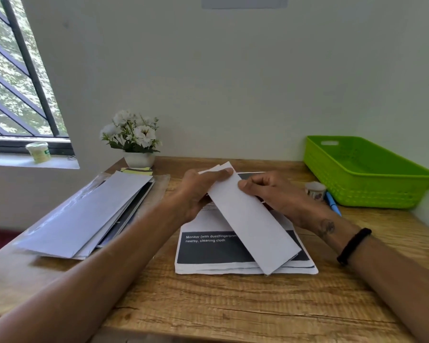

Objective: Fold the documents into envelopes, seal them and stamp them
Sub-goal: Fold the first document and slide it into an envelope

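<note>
A folded white document lies slanted over the stack of printed documents in the middle of the wooden desk. My left hand grips its far end, thumb on top. My right hand pinches its right edge a little lower. A pile of white envelopes lies on clear plastic at the left. A small roll of patterned tape or stamps stands to the right of my right hand.
A green plastic basket sits at the back right, with a blue pen beside it. A white pot of flowers stands at the back left by yellow sticky notes. The wall runs close behind the desk.
</note>
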### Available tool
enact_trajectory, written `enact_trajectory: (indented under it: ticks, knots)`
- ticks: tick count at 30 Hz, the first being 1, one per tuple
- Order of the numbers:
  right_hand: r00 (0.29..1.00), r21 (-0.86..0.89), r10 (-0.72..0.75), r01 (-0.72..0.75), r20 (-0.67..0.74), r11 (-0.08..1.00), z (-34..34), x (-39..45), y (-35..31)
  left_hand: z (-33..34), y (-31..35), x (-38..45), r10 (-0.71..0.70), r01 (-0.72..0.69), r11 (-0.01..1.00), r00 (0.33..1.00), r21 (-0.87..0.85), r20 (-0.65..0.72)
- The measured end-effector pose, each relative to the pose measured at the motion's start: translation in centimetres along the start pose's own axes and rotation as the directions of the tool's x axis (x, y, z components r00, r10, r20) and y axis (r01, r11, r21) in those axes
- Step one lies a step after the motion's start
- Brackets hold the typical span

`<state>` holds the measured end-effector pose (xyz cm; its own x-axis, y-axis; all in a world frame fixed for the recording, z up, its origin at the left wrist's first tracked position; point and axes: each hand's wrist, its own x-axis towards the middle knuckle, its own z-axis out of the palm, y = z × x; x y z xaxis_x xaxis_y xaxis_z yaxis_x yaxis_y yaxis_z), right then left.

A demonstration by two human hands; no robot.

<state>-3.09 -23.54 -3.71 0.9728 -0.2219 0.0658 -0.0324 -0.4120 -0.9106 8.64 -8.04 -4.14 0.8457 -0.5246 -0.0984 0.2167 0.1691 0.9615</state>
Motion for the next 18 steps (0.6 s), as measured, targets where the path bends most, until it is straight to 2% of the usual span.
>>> enact_trajectory:
  ticks: [4,8,11,14,18]
  knots:
    - [0.999,0.02,-0.035,0.035,-0.016,0.999,-0.4,-0.2,-0.2,-0.5,0.6,1.0,0.082,-0.088,0.995,0.991,-0.051,-0.108]
    - [0.999,-0.009,-0.055,0.055,-0.002,0.998,-0.7,0.3,0.2,-2.0,1.7,1.5,0.103,-0.134,0.984,0.967,-0.12,-0.233]
    - [0.998,0.036,-0.049,0.05,-0.024,0.998,-1.3,0.9,0.6,-3.3,2.2,1.8,0.141,-0.193,0.97,0.941,-0.145,-0.309]
    - [0.984,0.041,-0.052,0.06,-0.168,0.997,-1.9,1.2,1.1,-4.3,2.4,2.1,0.173,-0.216,0.972,0.925,-0.094,-0.338]
    - [0.921,0.067,-0.054,0.086,-0.385,0.994,-2.3,1.6,2.2,-4.9,2.1,2.4,0.208,-0.212,0.977,0.921,0.024,-0.329]
